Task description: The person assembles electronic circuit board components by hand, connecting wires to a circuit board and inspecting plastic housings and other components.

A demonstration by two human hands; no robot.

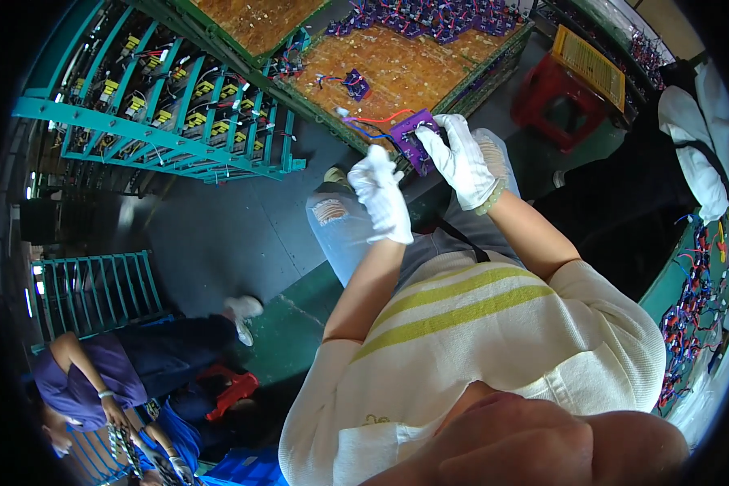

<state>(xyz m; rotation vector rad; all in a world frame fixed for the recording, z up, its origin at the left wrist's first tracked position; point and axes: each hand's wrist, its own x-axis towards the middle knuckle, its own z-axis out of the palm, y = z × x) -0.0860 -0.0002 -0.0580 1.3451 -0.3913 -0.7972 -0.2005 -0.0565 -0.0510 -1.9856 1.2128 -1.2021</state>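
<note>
My right hand (462,162), in a white glove, grips a purple circuit board (414,139) by its right side, above my knees at the table's near edge. Red and blue wires (377,121) run from the board to a small white connector (343,112) over the wooden tabletop. My left hand (379,194), also white-gloved, is just left of the board and apart from it. Its fingers are curled together and slightly blurred; whatever they may hold is hidden. Another small purple board with wires (355,84) lies farther back on the wooden tabletop (316,89).
Many purple boards with wires (429,16) are heaped at the table's far side. Teal racks (162,130) holding wired parts stand at left. A red stool (555,101) bears a yellow tray (589,65) at right. Another person (97,373) works at lower left; more wired boards (688,300) lie at right.
</note>
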